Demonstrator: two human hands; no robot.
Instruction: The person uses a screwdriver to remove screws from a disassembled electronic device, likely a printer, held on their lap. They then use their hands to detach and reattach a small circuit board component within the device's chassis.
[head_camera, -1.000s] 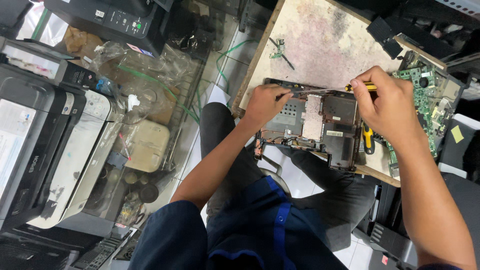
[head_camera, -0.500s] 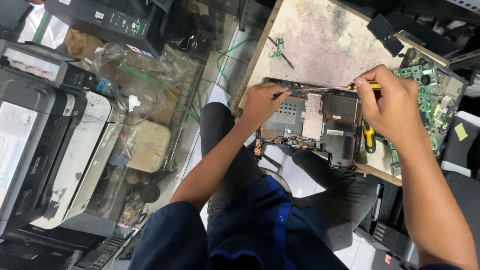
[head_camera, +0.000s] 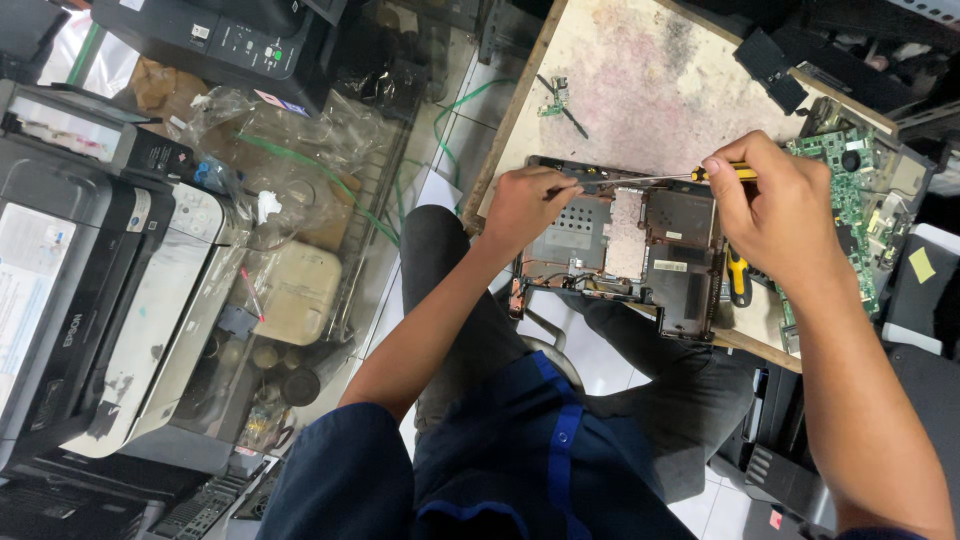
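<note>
Both arms reach forward from the seated person toward the near edge of the bench (head_camera: 640, 70). The left hand (head_camera: 527, 205) lies knuckles up on the left end of an opened laptop base (head_camera: 625, 245), its forearm running down toward the blue shirt. The right hand (head_camera: 775, 215) is raised above the right part of the base, wrist bent, forearm running down to the lower right corner.

The tip of the screwdriver (head_camera: 650, 178) disappears at the left hand's fingers, so whether it sits on a screw cannot be told. The right palm is hidden behind its own knuckles. A green circuit board (head_camera: 850, 200) is partly covered by the right hand, and a second yellow-handled tool (head_camera: 737, 277) shows only in part below it.

The right grip is closed on the screwdriver's yellow handle, thumb and fingers pinching it. The left grip is curled narrow, fingertips at the metal shaft and resting on the laptop base. The base lies on the bench's near edge, overhanging toward the person's lap.
</note>
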